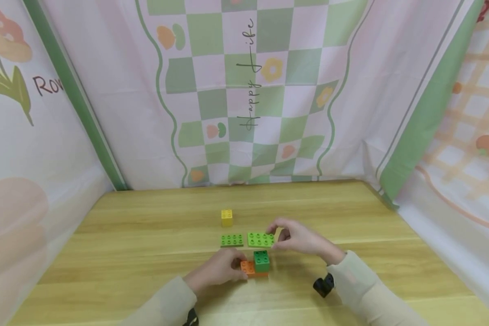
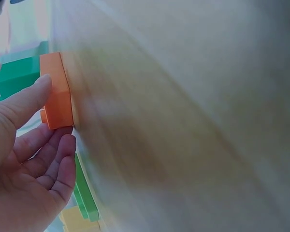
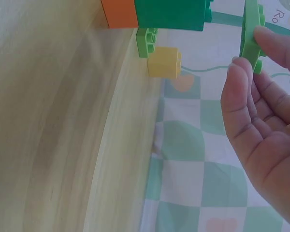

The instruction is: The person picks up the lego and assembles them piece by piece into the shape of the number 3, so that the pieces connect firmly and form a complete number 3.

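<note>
An orange brick point(image 1: 247, 268) lies on the table with a dark green brick point(image 1: 261, 261) stacked on its right part. My left hand point(image 1: 224, 267) holds the orange brick by its left end, thumb on the near side, as the left wrist view shows. Up in the air, my right hand point(image 1: 303, 237) pinches a light green flat brick point(image 1: 260, 239) by its right end; the right wrist view shows this light green plate point(image 3: 252, 38) between thumb and fingers, apart from the dark green brick point(image 3: 171, 13).
Another light green flat brick point(image 1: 232, 240) lies on the wooden table point(image 1: 146, 235), behind the orange one. Farther back stands a yellow brick point(image 1: 227, 218). A patterned curtain point(image 1: 248, 90) hangs behind the table's far edge.
</note>
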`<control>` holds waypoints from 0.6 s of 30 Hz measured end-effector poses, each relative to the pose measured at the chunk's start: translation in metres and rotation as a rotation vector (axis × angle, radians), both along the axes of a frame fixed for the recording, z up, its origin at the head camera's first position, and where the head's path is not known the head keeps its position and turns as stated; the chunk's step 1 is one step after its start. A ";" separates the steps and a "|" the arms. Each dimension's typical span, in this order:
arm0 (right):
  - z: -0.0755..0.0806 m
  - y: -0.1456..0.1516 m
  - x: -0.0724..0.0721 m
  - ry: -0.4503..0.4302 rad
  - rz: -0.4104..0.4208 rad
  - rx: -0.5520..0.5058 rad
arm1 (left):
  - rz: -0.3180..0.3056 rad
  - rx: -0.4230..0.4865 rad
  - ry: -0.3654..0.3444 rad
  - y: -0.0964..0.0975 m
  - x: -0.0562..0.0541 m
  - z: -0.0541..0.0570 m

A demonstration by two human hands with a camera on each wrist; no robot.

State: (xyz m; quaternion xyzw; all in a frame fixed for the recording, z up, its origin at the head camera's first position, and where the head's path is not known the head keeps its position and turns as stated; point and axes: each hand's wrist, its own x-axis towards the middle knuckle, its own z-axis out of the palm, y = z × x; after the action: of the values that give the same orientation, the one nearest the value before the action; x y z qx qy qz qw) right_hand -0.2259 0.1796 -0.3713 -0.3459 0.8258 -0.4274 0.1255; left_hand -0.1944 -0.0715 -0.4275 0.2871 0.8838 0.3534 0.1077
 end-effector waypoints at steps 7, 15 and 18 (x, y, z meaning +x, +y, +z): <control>-0.001 -0.002 0.004 -0.011 0.008 -0.005 | 0.006 0.016 0.001 0.000 0.000 -0.001; -0.003 -0.005 0.008 -0.027 0.020 -0.011 | 0.032 0.044 -0.039 0.000 0.002 -0.001; -0.005 -0.006 0.008 -0.026 0.029 -0.013 | 0.048 0.057 -0.063 -0.001 0.003 -0.001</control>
State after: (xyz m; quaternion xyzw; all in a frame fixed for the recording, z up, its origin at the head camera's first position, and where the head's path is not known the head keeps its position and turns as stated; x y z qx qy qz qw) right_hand -0.2178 0.1736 -0.3765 -0.3531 0.8162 -0.4353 0.1402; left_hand -0.1919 -0.0720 -0.4282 0.2573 0.8763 0.3896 0.1188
